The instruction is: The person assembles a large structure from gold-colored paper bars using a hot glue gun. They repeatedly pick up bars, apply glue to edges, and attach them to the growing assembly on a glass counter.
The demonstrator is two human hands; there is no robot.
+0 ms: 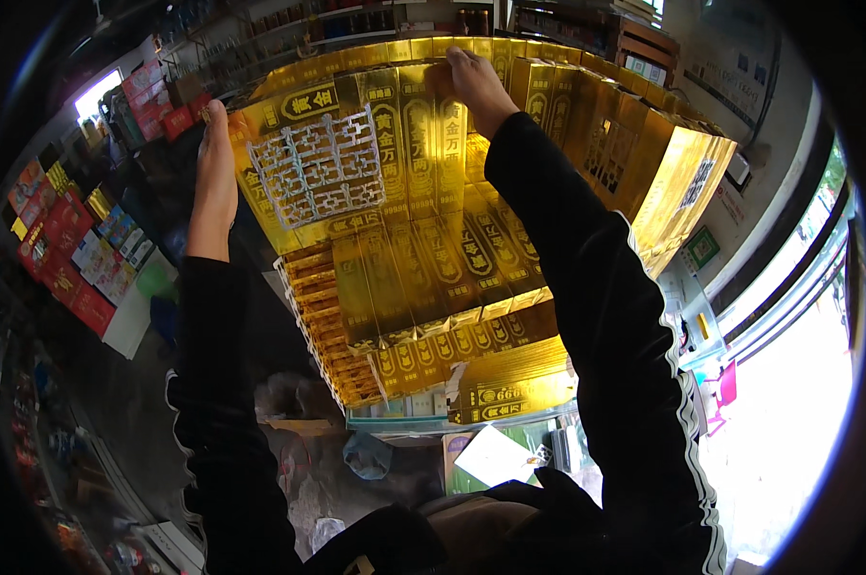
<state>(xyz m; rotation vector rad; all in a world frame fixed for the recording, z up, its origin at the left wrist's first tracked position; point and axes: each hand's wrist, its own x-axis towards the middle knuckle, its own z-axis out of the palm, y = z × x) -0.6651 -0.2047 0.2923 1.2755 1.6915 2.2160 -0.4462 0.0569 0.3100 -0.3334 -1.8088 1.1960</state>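
A large structure of shiny gold cardboard boxes with dark printing stands in front of me. At its left end, a gold panel carries a silver lattice. My left hand is upright along the left edge of that panel, its fingers straight and flat against it. Over the upper edge of the row, my right hand is closed, and its fingertips are partly hidden. Below, a lower tier of gold boxes projects toward me. A separate gold stack lies near the front edge.
The gold structure stands on a glass-edged counter. On it, near me, lies a white sheet. Red packages are piled at the left. Shelves with goods line the back, and a bright opening is at the right.
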